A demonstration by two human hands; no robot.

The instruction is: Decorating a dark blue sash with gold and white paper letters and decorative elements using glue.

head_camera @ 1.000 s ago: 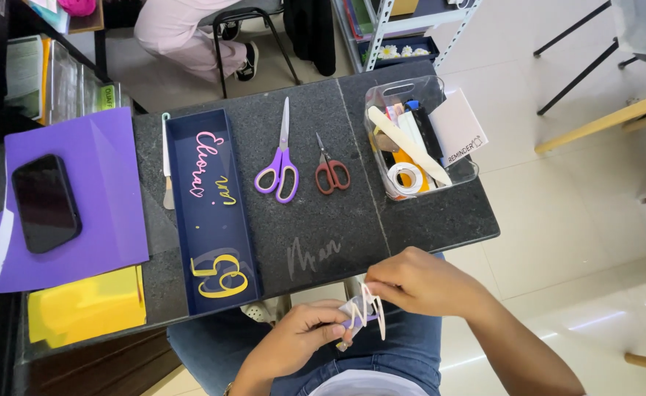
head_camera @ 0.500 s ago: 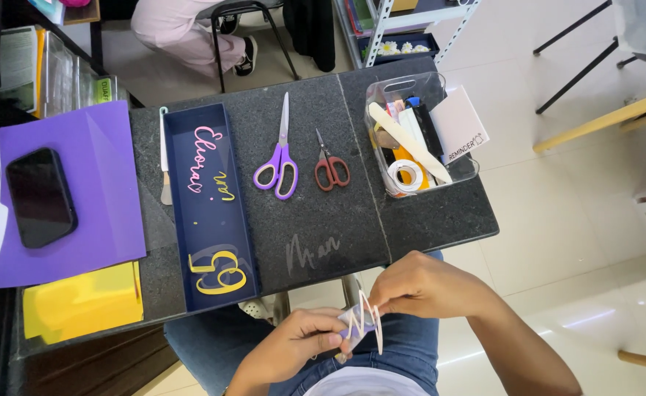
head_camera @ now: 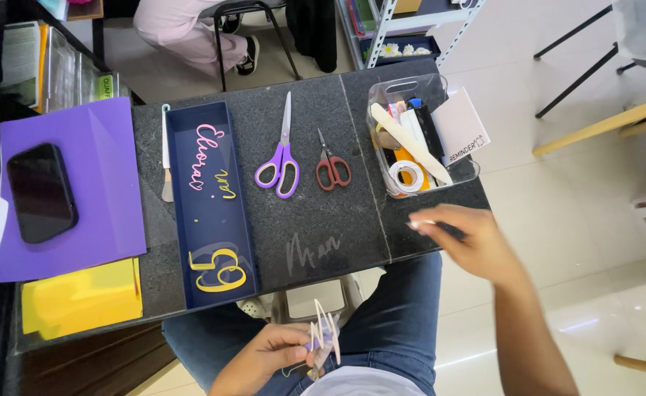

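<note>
Pinching a small white scrap point(head_camera: 419, 222) in closed fingers, the right hand point(head_camera: 463, 238) is held over the worktop point(head_camera: 323, 235) edge beside the clear bin point(head_camera: 419, 139). A white cutout point(head_camera: 324, 334) is gripped over the lap by the left hand point(head_camera: 268, 356), kept clear of the worktop.

A person's left hand point(head_camera: 268, 354) pinched a thin white cut-out paper piece point(head_camera: 323, 334) over a denim-clad lap, while the right hand point(head_camera: 468, 240) hovered above the dark speckled stone tabletop point(head_camera: 315, 235), fingertips nipping a small white scrap point(head_camera: 421, 222) near the clear plastic supply bin point(head_camera: 416, 136).
</note>
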